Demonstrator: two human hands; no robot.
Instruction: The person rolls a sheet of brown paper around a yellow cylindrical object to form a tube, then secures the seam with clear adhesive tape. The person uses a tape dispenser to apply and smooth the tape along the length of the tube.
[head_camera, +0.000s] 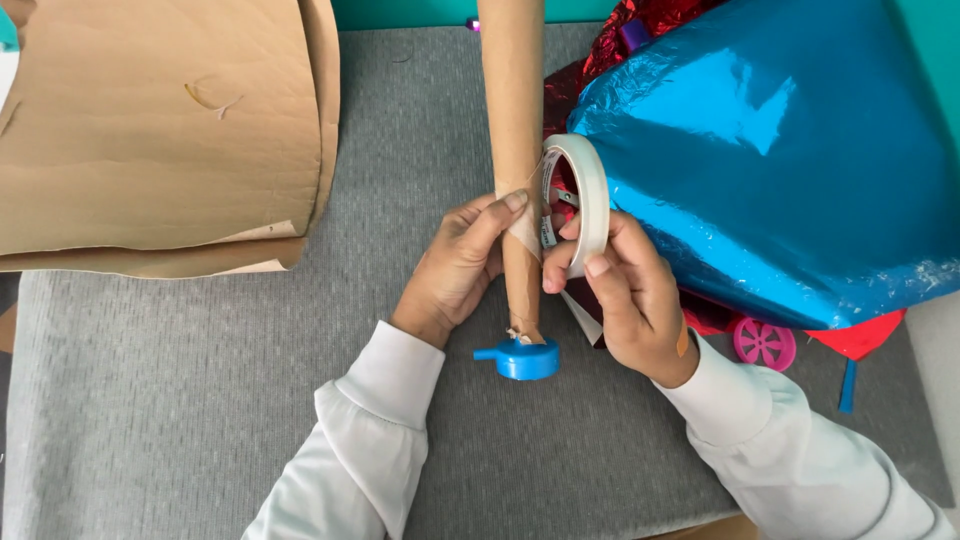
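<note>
I see my left hand (455, 265) clenched round the tube (512, 150), which stands in a blue cap (522, 360); my right hand (625, 290) grasps the tape roll (590, 195).

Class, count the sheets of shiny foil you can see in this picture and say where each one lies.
2. A blue foil sheet lies at the right, beside the tape roll. A red foil sheet lies under it, showing at the top and lower right edge. More may be hidden beneath.
</note>
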